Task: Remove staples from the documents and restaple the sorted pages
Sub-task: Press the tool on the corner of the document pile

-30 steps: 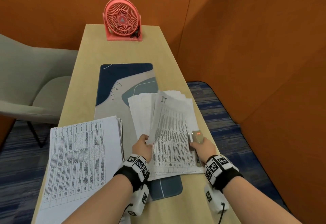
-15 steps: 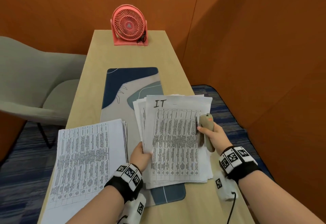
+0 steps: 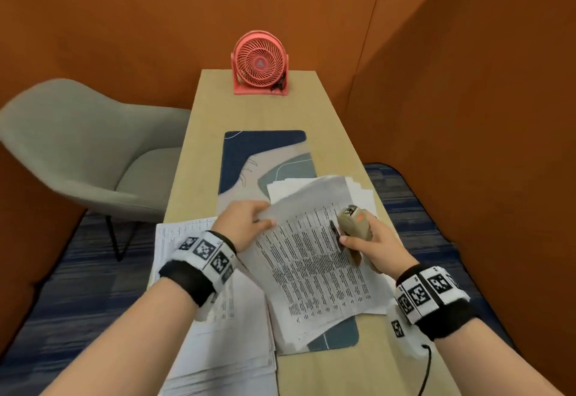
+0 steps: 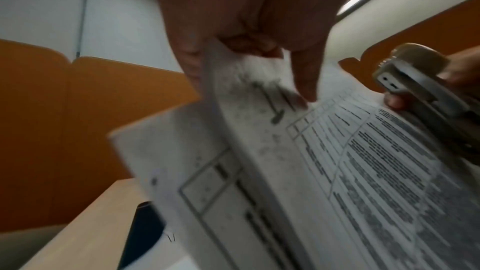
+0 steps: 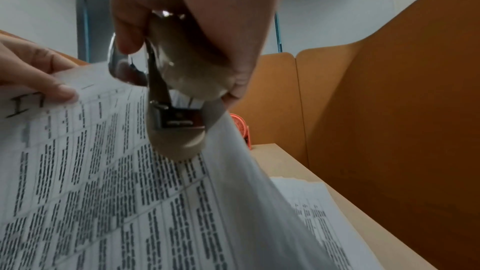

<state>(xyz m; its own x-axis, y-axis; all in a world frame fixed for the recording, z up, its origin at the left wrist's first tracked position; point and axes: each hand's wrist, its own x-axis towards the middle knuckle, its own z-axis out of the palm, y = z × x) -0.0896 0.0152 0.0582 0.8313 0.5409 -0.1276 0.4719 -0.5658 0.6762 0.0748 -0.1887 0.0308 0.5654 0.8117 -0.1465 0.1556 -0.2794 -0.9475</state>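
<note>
Your left hand point(image 3: 246, 224) pinches the top corner of the white printed sheaf marked "IT" point(image 3: 314, 258), thumb and fingers closed on the paper, and lifts that corner off the pile. That tilt most likely presents the corner to the tool, so the pages stay squared while you bring it in. Your right hand point(image 3: 371, 246) is wrapped tight round the beige plastic stapler with a metal mouth point(image 3: 353, 224), its nose resting against the sheaf's right margin; from the right wrist view the mouth stands over the paper rather than biting it, so the staple looks not yet driven.

The sheaf sits above a loose fan of white pages point(image 3: 358, 191) near the right edge of the pale wooden surface point(image 3: 265, 109), partly over a navy and grey patterned desk mat point(image 3: 265, 149). A second stack of printed pages point(image 3: 224, 333) lies at the near left corner, probably the sorted or waiting lot.

At the far edge stands a coral pink desk fan point(image 3: 260, 64). Orange partition walls point(image 3: 124, 21) close in the booth, a grey shell chair point(image 3: 78, 152) waits left, and blue striped carpet point(image 3: 405, 183) covers the floor.
</note>
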